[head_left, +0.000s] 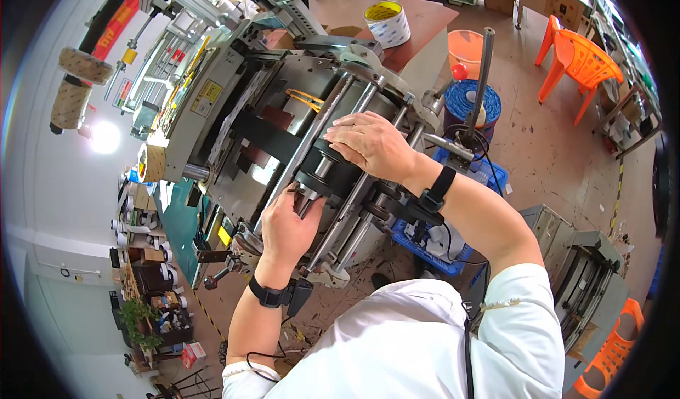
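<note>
My left hand (289,225) is closed at the near end of a metal shaft (306,202), thumb on one side and fingers on the other. Beside it on the shaft sits a black roll (343,177) with round flanges. My right hand (373,144) rests over the far side of this roll, its fingers stretched out and close together. A wide black strip (265,135) runs from the rollers across the metal bed of the machine (234,165). Long metal bars (312,137) cross the machine on both sides of the roll.
A yellow-orange looped tool (304,99) lies on the machine bed. Behind stands a white tape roll (387,24). To the right are an upright metal post (482,80), a blue roll (473,101), a blue crate (432,250) and an orange chair (577,59). Cables hang near my right forearm.
</note>
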The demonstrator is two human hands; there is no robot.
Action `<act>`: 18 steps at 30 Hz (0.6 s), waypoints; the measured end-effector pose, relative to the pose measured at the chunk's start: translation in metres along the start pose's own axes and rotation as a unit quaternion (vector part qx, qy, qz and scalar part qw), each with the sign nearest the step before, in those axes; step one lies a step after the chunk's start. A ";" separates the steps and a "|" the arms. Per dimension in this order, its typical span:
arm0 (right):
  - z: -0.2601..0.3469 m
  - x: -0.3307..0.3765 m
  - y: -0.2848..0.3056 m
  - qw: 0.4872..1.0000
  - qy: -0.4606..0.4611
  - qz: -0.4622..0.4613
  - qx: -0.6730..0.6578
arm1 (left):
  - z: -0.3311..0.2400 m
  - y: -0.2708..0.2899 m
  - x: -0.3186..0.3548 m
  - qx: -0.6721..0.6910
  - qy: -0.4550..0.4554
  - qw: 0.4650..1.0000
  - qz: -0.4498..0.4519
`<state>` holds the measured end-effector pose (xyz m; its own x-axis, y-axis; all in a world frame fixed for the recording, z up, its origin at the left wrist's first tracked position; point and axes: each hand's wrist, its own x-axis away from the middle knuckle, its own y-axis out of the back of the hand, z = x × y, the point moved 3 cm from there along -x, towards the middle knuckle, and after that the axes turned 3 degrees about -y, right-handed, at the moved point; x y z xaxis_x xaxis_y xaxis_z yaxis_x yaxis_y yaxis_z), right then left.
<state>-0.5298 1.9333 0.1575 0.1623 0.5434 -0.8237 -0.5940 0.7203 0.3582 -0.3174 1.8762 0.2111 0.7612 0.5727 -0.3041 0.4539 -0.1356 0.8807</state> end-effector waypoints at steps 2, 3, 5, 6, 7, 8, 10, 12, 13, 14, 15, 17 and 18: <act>0.001 0.000 0.000 1.000 -0.001 0.001 0.001 | -0.003 0.002 -0.001 0.003 0.011 1.000 0.003; 0.001 0.001 0.000 1.000 -0.003 -0.003 0.000 | -0.004 0.002 -0.002 0.005 0.016 1.000 0.004; 0.002 0.004 0.001 1.000 -0.008 -0.011 -0.002 | -0.006 0.002 -0.002 0.000 0.013 1.000 0.015; 0.006 0.005 0.004 1.000 -0.009 -0.010 -0.001 | -0.004 0.003 -0.002 -0.006 0.014 1.000 0.020; 0.014 0.007 0.010 0.999 -0.023 -0.031 0.005 | -0.003 0.003 -0.001 -0.012 0.016 0.999 0.026; 0.023 0.010 0.018 0.998 -0.038 -0.052 0.012 | -0.002 0.005 0.002 -0.011 0.016 0.999 0.028; 0.028 0.027 0.030 0.996 -0.055 -0.071 0.022 | -0.004 0.015 0.014 -0.042 -0.039 0.998 -0.010; 0.016 0.059 0.053 0.985 -0.148 -0.024 0.080 | -0.009 0.021 0.031 -0.051 -0.068 0.996 -0.029; 0.007 0.065 0.067 0.985 -0.149 -0.023 0.080 | -0.020 0.028 0.044 -0.043 -0.129 0.991 -0.011; -0.005 0.066 0.080 0.979 -0.154 -0.028 0.132 | -0.028 0.033 0.053 -0.032 -0.187 0.982 0.009; -0.013 0.064 0.089 0.970 -0.159 -0.032 0.184 | -0.037 0.031 0.055 -0.028 -0.185 0.982 0.012; -0.018 0.043 0.096 0.962 -0.176 -0.006 0.207 | -0.064 0.006 0.061 -0.036 -0.315 0.917 0.243; -0.022 0.032 0.100 0.954 -0.191 0.014 0.231 | -0.061 -0.005 0.056 -0.032 -0.313 0.918 0.242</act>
<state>-0.6015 2.0129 0.1571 0.4788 0.6198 -0.6218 -0.2065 0.7679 0.6064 -0.3053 1.9583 0.2117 0.9925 -0.1226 -0.0026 -0.0213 -0.1933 0.9809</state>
